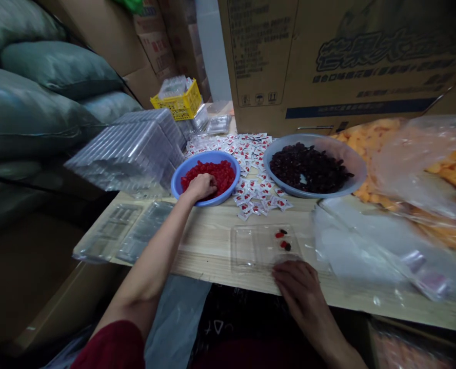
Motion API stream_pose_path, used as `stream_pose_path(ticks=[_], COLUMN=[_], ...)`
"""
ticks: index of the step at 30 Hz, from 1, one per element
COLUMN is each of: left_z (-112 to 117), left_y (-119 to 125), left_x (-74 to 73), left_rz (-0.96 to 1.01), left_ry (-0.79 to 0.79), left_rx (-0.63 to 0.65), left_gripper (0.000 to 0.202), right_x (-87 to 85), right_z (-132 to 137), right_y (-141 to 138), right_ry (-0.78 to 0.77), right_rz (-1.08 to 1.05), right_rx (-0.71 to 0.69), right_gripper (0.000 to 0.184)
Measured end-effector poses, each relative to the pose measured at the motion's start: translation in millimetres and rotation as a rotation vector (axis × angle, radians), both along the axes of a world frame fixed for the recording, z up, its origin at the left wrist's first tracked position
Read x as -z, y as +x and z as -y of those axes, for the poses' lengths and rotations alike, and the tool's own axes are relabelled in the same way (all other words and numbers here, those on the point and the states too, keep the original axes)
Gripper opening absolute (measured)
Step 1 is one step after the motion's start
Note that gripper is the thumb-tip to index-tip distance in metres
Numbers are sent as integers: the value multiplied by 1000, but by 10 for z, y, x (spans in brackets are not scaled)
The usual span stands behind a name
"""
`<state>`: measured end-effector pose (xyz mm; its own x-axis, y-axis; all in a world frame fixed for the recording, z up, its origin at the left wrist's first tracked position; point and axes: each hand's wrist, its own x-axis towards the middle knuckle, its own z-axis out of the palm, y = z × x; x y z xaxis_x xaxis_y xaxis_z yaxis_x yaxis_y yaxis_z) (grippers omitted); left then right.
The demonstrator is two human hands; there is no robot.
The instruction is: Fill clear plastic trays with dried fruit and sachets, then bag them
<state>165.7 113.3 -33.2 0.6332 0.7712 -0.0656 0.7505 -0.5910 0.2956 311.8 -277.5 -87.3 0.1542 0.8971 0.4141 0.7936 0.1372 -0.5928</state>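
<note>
My left hand reaches into a blue bowl of red candied fruit, fingers curled down into the pieces; what they hold is hidden. My right hand rests at the table's front edge, fingers pressed on the near rim of a clear plastic tray. A few red and dark fruit pieces lie in the tray's right compartment. A grey-blue bowl of dark dried fruit stands behind it on the right.
Small red-and-white sachets are scattered between the bowls. Stacks of clear trays stand at the left, flat trays near the edge. Bags of orange dried fruit, clear plastic sheets, a yellow crate and cardboard boxes surround the table.
</note>
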Motion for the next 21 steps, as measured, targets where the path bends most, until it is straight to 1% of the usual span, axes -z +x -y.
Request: stream_pose_path(ticks=[2, 5, 7, 10, 14, 15, 17, 21], left_z=[-7, -20, -36, -58, -23, -3, 34, 39], left_y=[-76, -189, -213, -153, 4, 33, 57, -40], left_x=[-22, -34, -26, -10, 1, 4, 9, -22], left_rz=[41, 97, 115, 104, 23, 8, 0, 44], left_ry=[15, 22, 26, 30, -32, -45, -59, -63], left_rx=[-8, -31, -48, -63, -34, -27, -22, -50], left_gripper=[23, 30, 31, 28, 10, 8, 10, 13], right_x=[25, 93, 121, 91, 34, 45, 99, 215], right_z=[48, 186, 278, 345, 323, 313, 301, 304], right_y=[52, 152, 211, 268, 298, 300, 296, 230], right_ry=[-6, -49, -66, -48, -37, -42, -60, -101], right_rz=[-2, -48, -77, -71, -66, -70, -79, -118], right_rx=[20, 87, 130, 151, 179, 189, 205, 172], right_gripper=[26, 27, 28, 29, 28, 27, 25, 26])
